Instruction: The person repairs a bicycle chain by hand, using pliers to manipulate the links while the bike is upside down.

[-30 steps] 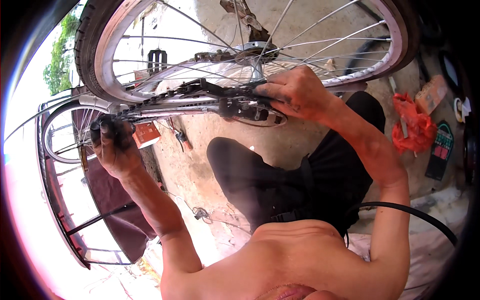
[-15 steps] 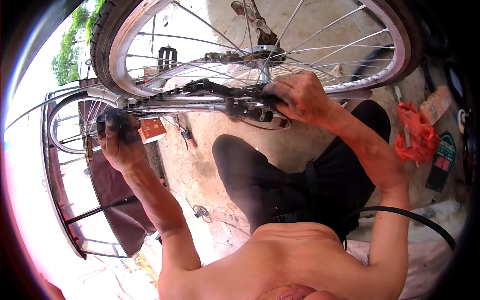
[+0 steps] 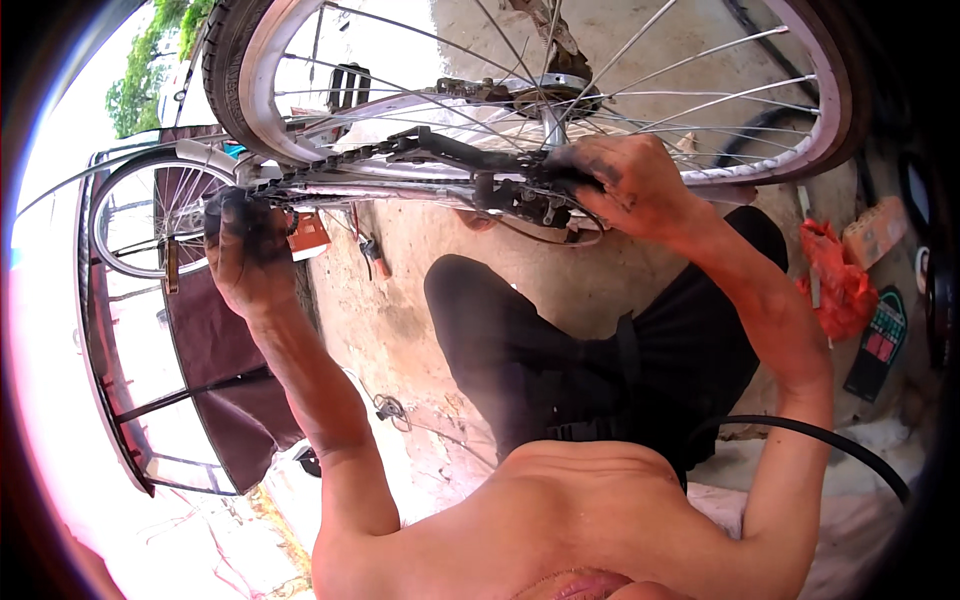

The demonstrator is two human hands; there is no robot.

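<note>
A bicycle wheel (image 3: 840, 120) with a pale rim and thin spokes fills the top of the view. Below it a black chain (image 3: 330, 163) runs left from a dark derailleur (image 3: 520, 200). My left hand (image 3: 248, 250), its fingers black with grease, is curled in at the chain's left end; what it grips is hidden. Bent around the dark parts at the derailleur's right end, just under the wheel hub (image 3: 560, 100), my right hand (image 3: 635, 190) has its fingertips covered. A pedal (image 3: 348, 88) stands beyond the frame.
On the right lie a red plastic bag (image 3: 835, 285), a brick (image 3: 875, 232) and a dark flat sandal-shaped piece (image 3: 877, 345). Left are another wheel (image 3: 100, 225), a maroon cloth panel (image 3: 215, 370) and an orange box (image 3: 310, 237). A black hose (image 3: 820, 430) crosses near my right arm.
The wheel and chain sit a little farther right and higher in the view, and both hands have shifted with them. Each hand keeps its place on the bicycle.
</note>
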